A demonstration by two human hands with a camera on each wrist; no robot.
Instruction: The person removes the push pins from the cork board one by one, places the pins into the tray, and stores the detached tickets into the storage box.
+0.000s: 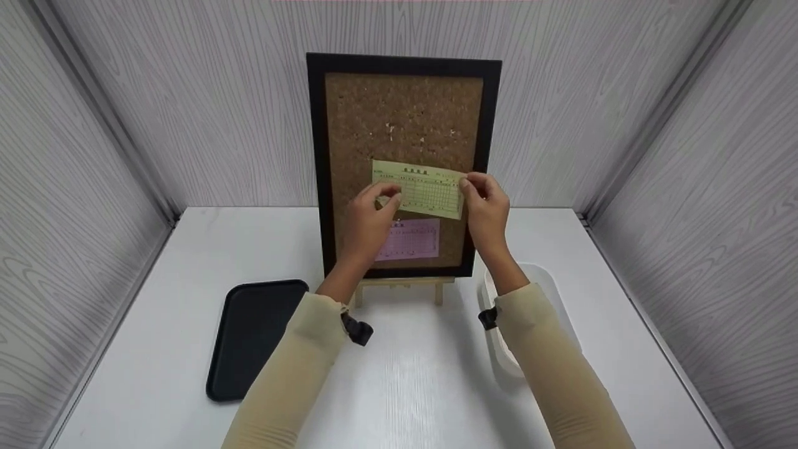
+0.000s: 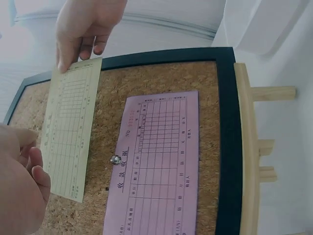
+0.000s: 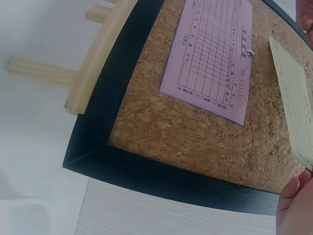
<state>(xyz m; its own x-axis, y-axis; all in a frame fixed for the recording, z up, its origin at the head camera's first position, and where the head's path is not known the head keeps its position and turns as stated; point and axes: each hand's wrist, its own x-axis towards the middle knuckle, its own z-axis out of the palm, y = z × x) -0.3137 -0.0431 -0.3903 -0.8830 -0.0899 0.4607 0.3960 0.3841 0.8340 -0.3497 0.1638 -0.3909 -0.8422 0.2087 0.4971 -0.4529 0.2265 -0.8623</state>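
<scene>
Pinches the right edge of a pale yellow slip (image 1: 430,196) between thumb and fingers of the right hand (image 1: 489,209); holds the left hand (image 1: 368,215), fingers curled, in front of the slip's left part. Cannot tell from any view whether pinching paper, something small or nothing with that left hand. Likely busy with placing the slip on the cork board (image 1: 361,125) or freeing it from there; in either case, best to grip lightly at the very edges, stretch the paper just taut, and avoid creasing. If placing, level the top edge first, then press flat from one side to the other. Push gently, given a board propped on a wooden easel (image 1: 408,282), and stay clear of the pink slip (image 1: 418,240) just below, with a small shiny pin (image 2: 116,160) at its top edge. Looks thin, rectangular and wider than tall, printed with a dark heading over a fine ruled grid. Sits right of centre before the board, right end lower in the head view, seemingly standing off the cork there, near the black frame (image 1: 488,112).
</scene>
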